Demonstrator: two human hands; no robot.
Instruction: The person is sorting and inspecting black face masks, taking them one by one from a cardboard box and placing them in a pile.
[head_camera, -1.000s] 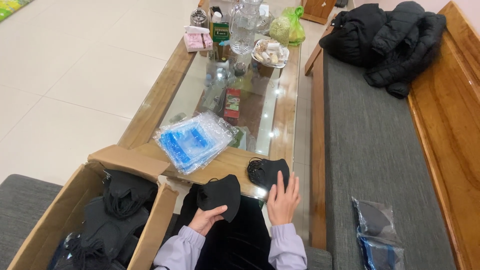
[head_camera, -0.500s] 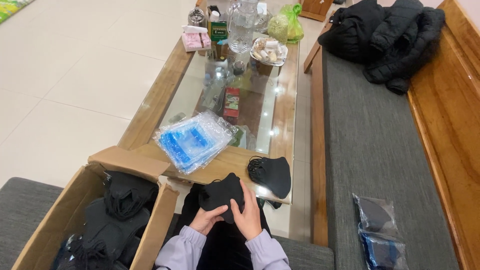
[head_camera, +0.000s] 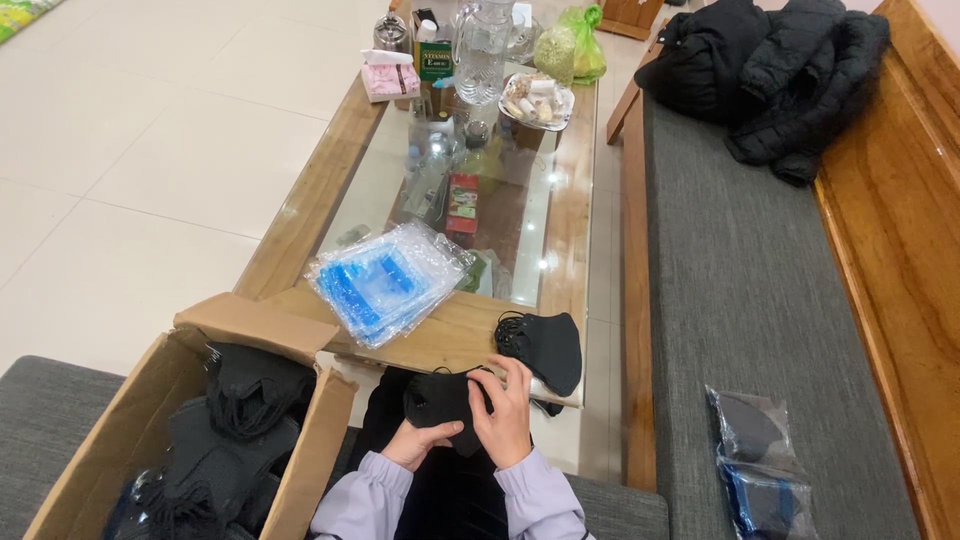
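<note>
Two hands meet low in the middle of the frame over a black face mask (head_camera: 440, 400), held just above the person's lap at the near edge of the wooden, glass-topped surface (head_camera: 440, 340). The left hand (head_camera: 418, 443) grips the mask from below with its fingers curled under the cloth; the right hand (head_camera: 505, 410) lies over its right side, fingers closed on the edge.

As far as the work shows, little is finished: one packed pouch (head_camera: 760, 465) with a dark mask inside lies on the grey bench cushion (head_camera: 740, 290) at lower right. A small pile of black masks (head_camera: 545, 345) rests on the surface just right of the hands. A stack of empty clear pouches with blue print (head_camera: 385, 280) waits to the upper left of the hands, and the open cardboard box (head_camera: 95, 450) at lower left is heaped with more black masks, so I judge most of the work remains.

The mask in hand is partly covered by the right hand, so whether it is folded I cannot tell. The box and the packed pouch are cut off by the bottom edge. The clutter of bottles and a dish at the top of the frame is hard to make out.
</note>
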